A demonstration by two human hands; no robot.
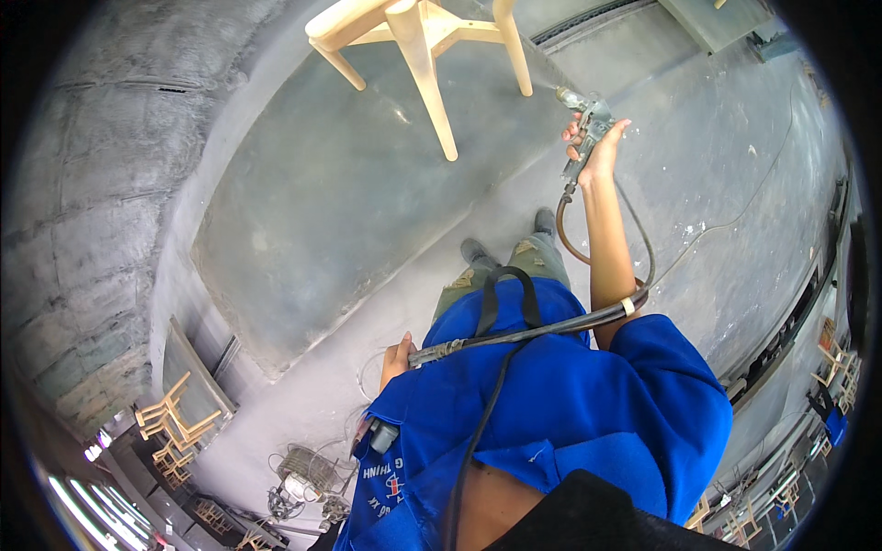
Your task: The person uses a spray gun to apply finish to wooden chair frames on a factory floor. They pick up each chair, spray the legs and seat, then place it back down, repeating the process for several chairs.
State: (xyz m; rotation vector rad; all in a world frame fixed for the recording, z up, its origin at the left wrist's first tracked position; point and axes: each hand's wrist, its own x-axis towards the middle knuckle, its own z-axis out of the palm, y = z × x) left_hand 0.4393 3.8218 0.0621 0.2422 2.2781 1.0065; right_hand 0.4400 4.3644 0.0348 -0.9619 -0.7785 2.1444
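My right hand (604,158) is wrapped around the handle of a grey metal spray gun (597,118), held out at the upper right. Its nozzle points left, and a faint mist leaves it toward the nearest leg of an unpainted wooden chair (418,50). Legs and stretchers of that chair show; its upper part is cut off by the top edge. A bundle of hoses (514,336) crosses in front of my body, tied in places. My left hand (397,357) grips the bundle's left end by my waist, its fingers partly hidden. One brown hose (568,230) curves up to the gun's handle.
Under the chair lies a large grey sheet (322,230) on the dusty floor. A rough grey wall (119,184) rises at left. Coiled hose and equipment (308,477) sit at lower left, with more wooden chairs (170,418) beyond. A thin line (726,225) trails right.
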